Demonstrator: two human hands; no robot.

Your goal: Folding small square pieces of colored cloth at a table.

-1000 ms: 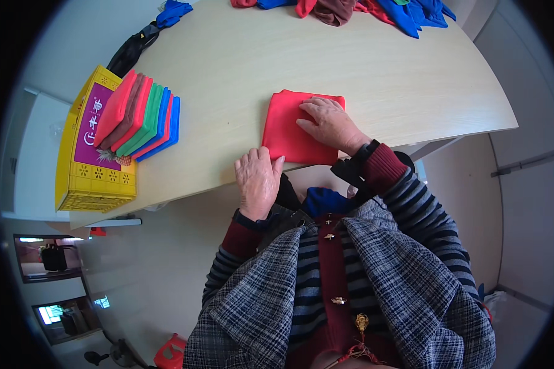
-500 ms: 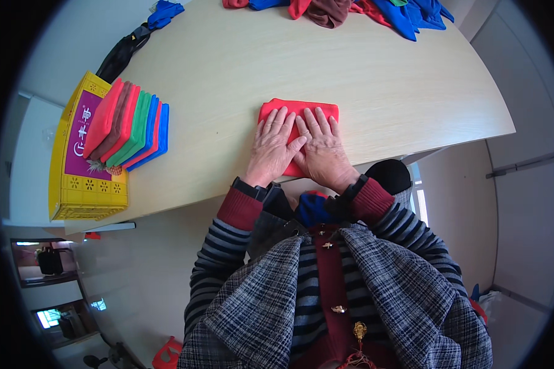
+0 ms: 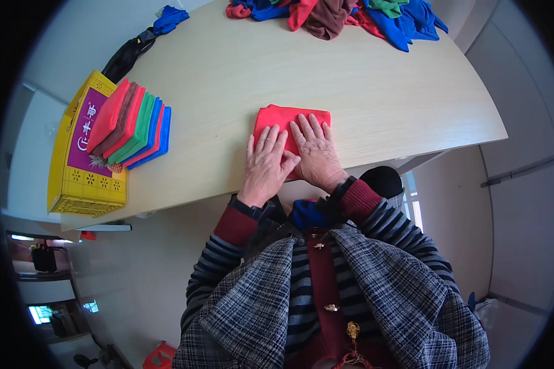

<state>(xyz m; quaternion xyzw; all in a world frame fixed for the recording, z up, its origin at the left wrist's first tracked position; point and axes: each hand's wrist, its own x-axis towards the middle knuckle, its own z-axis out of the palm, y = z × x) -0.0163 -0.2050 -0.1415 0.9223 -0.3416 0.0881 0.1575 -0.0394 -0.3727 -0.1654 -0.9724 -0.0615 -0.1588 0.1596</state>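
A red cloth (image 3: 283, 115), folded into a flat square, lies at the table's near edge in front of me. My left hand (image 3: 265, 165) rests on its left side, fingers stretched out and thumb pointing toward the other hand. On the cloth's right half my right hand (image 3: 317, 155) lies flat, fingers slightly apart. Neither hand grips anything. Beneath the palms, the cloth's near part is mostly hidden.
On the left, a stack of folded red, brown, green and blue cloths (image 3: 143, 123) leans against a yellow crate (image 3: 91, 195). Loose cloths (image 3: 329, 18) lie heaped at the table's far edge. A black and blue bundle (image 3: 129, 54) sits at the far left.
Both hands have slid nearer to me over the red cloth, uncovering more of its far part. The whole view has shifted slightly, showing more of the far heap.
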